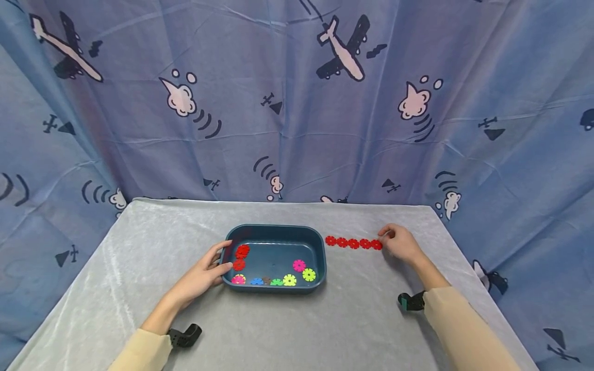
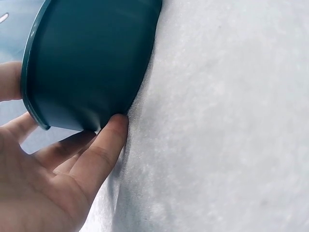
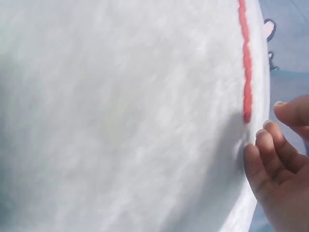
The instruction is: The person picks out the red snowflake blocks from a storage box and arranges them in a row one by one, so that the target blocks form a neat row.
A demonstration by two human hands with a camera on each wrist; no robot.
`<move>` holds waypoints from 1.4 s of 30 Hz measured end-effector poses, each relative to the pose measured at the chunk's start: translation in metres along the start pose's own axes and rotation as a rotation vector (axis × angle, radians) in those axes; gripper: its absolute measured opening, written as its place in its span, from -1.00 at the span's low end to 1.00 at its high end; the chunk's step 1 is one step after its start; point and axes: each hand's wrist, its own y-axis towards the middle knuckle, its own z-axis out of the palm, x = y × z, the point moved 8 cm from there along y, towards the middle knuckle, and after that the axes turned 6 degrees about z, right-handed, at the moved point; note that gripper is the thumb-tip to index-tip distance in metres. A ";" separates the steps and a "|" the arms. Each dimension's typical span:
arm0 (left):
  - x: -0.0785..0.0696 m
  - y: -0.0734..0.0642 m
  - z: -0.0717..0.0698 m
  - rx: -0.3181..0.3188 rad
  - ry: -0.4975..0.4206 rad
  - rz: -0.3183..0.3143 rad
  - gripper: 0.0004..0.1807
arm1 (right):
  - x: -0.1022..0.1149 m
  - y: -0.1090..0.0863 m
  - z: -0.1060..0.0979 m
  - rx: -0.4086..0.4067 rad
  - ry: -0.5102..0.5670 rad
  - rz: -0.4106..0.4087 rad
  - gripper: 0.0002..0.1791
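Note:
A dark teal plastic basin (image 1: 274, 289) rests on the table. My left hand (image 1: 206, 273) grips its left end, with fingertips over the rim and other fingers against the outer wall, as the left wrist view of the basin (image 2: 91, 63) shows. Inside lie notched, flower-shaped plastic discs: red ones (image 1: 242, 251) at the left, pink (image 1: 299, 265), yellow-green (image 1: 309, 274), green and blue along the near side. Right of the basin, several red discs (image 1: 353, 243) form a straight row. Beside its right end is my right hand (image 1: 400, 243), fingers loosely bent, nothing between them in the right wrist view.
A pale grey cloth covers the table (image 1: 297, 330). Behind and around it hangs a blue curtain (image 1: 278, 103) with airplane prints. Black wrist devices (image 1: 185, 336) are strapped to both forearms.

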 end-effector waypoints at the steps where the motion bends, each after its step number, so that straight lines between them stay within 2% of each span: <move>1: 0.000 0.000 0.000 0.001 0.003 -0.001 -0.29 | 0.002 0.000 -0.001 -0.004 -0.004 -0.005 -0.80; 8: 0.000 0.000 0.000 -0.004 0.002 -0.004 -0.29 | 0.029 -0.004 -0.003 -0.042 -0.044 -0.056 -0.78; 19: 0.001 0.000 0.000 -0.009 0.005 -0.009 -0.29 | 0.073 -0.012 0.003 -0.056 0.010 -0.142 -0.83; 25: 0.002 0.000 0.000 -0.012 0.006 -0.014 -0.29 | 0.096 -0.017 0.009 -0.057 0.030 -0.163 -0.86; 42: 0.002 0.000 0.001 -0.016 0.002 -0.021 -0.29 | 0.167 -0.030 0.048 -0.014 0.107 -0.246 -0.85</move>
